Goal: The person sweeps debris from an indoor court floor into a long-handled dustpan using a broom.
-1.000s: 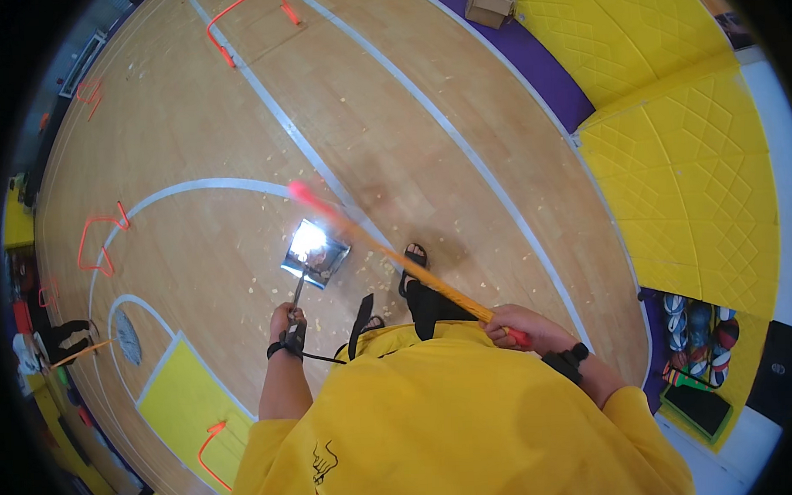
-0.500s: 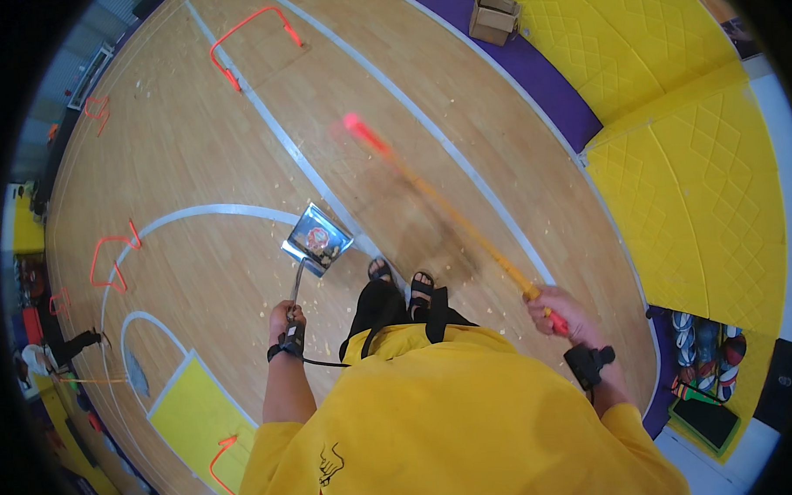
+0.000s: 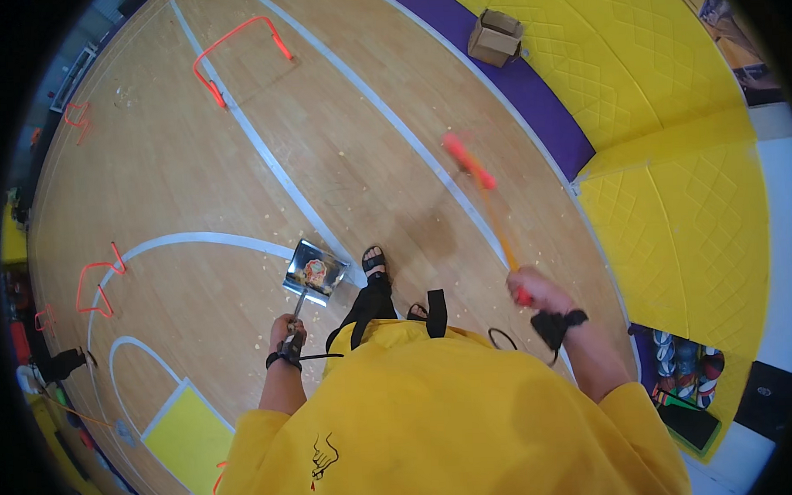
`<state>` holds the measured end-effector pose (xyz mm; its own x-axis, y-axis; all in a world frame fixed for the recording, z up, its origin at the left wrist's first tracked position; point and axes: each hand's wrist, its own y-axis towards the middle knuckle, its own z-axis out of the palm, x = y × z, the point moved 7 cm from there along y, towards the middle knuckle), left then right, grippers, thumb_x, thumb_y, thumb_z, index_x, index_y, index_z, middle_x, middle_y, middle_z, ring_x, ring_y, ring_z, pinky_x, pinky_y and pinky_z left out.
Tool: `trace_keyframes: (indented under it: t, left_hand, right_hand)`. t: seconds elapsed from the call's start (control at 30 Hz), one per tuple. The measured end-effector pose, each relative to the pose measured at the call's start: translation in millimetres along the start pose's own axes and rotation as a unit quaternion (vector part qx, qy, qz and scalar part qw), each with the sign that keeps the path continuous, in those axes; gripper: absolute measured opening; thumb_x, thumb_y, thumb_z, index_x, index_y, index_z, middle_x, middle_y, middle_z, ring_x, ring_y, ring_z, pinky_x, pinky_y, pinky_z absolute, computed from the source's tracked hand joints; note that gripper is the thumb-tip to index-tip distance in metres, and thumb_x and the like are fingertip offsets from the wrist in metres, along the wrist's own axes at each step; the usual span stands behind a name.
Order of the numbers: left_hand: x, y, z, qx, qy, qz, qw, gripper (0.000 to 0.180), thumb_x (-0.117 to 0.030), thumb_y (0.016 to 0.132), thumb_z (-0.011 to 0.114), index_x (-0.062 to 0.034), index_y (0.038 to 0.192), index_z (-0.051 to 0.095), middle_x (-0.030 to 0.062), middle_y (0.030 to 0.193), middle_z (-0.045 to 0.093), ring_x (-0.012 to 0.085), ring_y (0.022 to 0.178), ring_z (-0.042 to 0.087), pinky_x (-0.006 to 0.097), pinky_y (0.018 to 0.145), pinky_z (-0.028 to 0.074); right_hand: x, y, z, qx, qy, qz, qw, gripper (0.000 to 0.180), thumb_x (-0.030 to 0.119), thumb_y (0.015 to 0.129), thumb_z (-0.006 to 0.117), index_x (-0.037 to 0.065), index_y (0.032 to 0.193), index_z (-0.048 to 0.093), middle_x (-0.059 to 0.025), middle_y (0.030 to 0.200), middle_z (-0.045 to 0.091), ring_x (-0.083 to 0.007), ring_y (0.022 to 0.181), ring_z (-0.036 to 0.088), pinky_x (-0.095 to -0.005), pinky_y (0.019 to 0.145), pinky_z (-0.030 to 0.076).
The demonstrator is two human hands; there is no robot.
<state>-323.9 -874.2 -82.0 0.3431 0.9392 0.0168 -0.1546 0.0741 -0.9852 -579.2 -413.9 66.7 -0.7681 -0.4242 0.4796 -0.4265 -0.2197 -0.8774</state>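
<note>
My left hand (image 3: 285, 332) gripped the handle (image 3: 300, 303) of a glossy, square-cornered metallic dustpan (image 3: 307, 254) over the plank-patterned floor (image 3: 368, 187), and my right hand (image 3: 540, 290) a slender orange rod (image 3: 498, 226) with a blurred red head (image 3: 469, 160).

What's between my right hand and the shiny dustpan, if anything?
As seen from the head camera, your forward sandaled foot and its black trouser leg lie between your right hand, holding the orange stick, and the shiny dustpan. Whether they'd block it is unclear.
</note>
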Motion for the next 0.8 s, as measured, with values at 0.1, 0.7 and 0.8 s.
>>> trace_keyframes:
  t: [0.1,0.7,0.8]
  left_hand:
    - [-32.0,8.3,19.6,-0.032,0.021,0.017,0.999,0.019,-0.019,0.078,0.039,-0.0086,0.062,0.037,0.0001,0.048,0.038,0.0107,0.033,0.035,0.021,0.032,0.031]
    - [-98.6,2.6,98.9,-0.012,-0.1,0.086,0.991,0.012,-0.011,0.076,0.044,-0.0045,0.067,0.038,0.0021,0.051,0.04,0.0094,0.037,0.037,0.018,0.031,0.034]
    - [-81.4,7.1,95.6,-0.051,-0.148,0.114,0.981,0.014,-0.013,0.077,0.043,-0.0052,0.067,0.038,0.0015,0.051,0.039,0.0095,0.036,0.037,0.019,0.03,0.032]
  right_hand:
    - [13.6,-36.0,58.4,0.071,-0.159,0.06,0.983,0.019,0.021,0.069,0.05,0.003,0.063,0.05,-0.0012,0.053,0.046,-0.0117,0.044,0.043,-0.0238,0.039,0.033]
    - [197.3,1.3,12.2,0.059,0.048,-0.017,0.997,0.008,0.011,0.076,0.047,0.003,0.079,0.047,-0.0011,0.056,0.041,-0.0084,0.041,0.038,-0.0202,0.038,0.03]
    - [240.0,48.8,-33.8,0.052,0.081,0.016,0.995,0.008,0.01,0.076,0.047,0.006,0.071,0.043,0.0019,0.05,0.035,-0.0068,0.038,0.035,-0.0191,0.034,0.026]
